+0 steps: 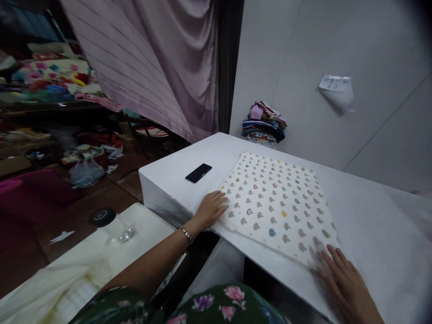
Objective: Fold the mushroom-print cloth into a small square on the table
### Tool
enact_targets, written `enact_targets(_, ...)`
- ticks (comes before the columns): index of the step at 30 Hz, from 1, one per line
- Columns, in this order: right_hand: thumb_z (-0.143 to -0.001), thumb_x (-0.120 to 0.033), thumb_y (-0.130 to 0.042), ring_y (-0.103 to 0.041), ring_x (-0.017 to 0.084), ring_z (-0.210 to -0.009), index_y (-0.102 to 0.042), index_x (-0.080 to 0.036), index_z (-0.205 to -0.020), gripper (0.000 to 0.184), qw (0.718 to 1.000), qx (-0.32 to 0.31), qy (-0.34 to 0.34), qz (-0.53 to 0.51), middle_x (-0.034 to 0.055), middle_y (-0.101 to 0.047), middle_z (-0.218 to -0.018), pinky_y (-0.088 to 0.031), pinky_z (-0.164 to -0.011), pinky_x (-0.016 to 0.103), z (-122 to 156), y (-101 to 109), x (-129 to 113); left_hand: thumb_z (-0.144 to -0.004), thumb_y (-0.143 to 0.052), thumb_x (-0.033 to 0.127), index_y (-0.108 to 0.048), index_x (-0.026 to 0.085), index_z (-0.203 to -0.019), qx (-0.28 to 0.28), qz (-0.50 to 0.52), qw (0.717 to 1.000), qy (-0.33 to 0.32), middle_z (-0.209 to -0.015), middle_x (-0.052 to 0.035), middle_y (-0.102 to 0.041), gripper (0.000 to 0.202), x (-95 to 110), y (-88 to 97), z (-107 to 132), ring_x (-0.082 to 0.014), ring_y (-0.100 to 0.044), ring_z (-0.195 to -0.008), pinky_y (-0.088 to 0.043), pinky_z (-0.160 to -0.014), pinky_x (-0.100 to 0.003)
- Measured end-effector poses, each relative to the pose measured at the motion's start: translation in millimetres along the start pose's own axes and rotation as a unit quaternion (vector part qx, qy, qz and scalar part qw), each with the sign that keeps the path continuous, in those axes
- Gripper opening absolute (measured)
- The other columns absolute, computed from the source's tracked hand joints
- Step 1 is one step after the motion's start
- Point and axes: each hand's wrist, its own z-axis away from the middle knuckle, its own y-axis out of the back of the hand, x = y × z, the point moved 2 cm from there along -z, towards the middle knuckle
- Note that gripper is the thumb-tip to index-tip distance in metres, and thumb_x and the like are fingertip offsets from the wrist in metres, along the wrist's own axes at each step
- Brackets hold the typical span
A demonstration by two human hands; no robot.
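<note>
From the head cam: the mushroom-print cloth (276,207) is lying flat on the white table (371,225), its near edge running close to the table's edge on the wearer's side. I'd guess it's that close so both hands can get at the 2 near corners without much of a stretch. Might be more than 1 layer along that near edge, hard to be sure.

Left hand (211,208) is palm down at the near left corner, fingers stretched out loosely and not clamped on anything. Reads to me like a light steadying touch that keeps that corner from sliding. Right hand (347,279) is by the near right corner with its fingers open and spread, pretty blurred. Can't tell if the fingertips are actually on the fabric. With 1 hand at each end, the cloth could be kept square, which is probably why they're that far apart.

The phone (199,173) lies left of the cloth, just beyond the left hand, so probably parked there to stay off the fabric but within reach. The black-lidded clear jar (113,225) stands on a separate pale surface (148,220) to the left, which seems sensible if it holds anything spillable. Can't make out the contents.
</note>
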Motion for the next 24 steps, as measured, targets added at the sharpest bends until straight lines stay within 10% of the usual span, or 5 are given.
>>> enact_targets(11, -0.084, -0.049, -0.05, -0.053, 0.033, -0.12, -0.054, -0.029, -0.131, 0.051, 0.999, -0.031, 0.011, -0.008, 0.0071, -0.051, -0.137, -0.053, -0.087, 0.051, 11.7, -29.6, 21.4, -0.092, -0.034, 0.053, -0.043, 0.027, -0.137, -0.126, -0.004, 0.992, 0.029, -0.15, -0.0058, -0.036, 0.053, -6.2, -6.8, 2.2, -0.0246, -0.021, -0.141, -0.015, -0.113, -0.05)
enact_targets(19, -0.091, -0.05, -0.037, -0.029, 0.029, -0.137, -0.043, -0.019, -0.14, 0.058, 0.994, -0.06, -0.093, -0.013, 0.0094, -0.034, -0.149, -0.036, -0.107, 0.051, -90.6, -15.7, 1.1, -0.089, -0.036, 0.056, -0.039, 0.019, -0.14, -0.103, -0.057, 0.993, 0.015, -0.154, -0.0106, -0.022, 0.063, 10.5, -15.3, -77.6, -0.0253, -0.013, -0.143, -0.009, -0.115, -0.047)
enact_targets(24, -0.089, -0.055, -0.038, -0.036, 0.03, -0.134, -0.05, -0.022, -0.134, 0.057, 0.985, -0.084, -0.151, -0.008, 0.0098, -0.042, -0.144, -0.037, -0.103, 0.055, -83.7, -45.1, 34.0, -0.086, -0.034, 0.061, -0.035, 0.019, -0.142, -0.126, -0.055, 0.989, 0.06, -0.154, -0.0107, -0.022, 0.07, -15.0, -33.4, -93.7, -0.0281, -0.013, -0.143, -0.011, -0.113, -0.052)
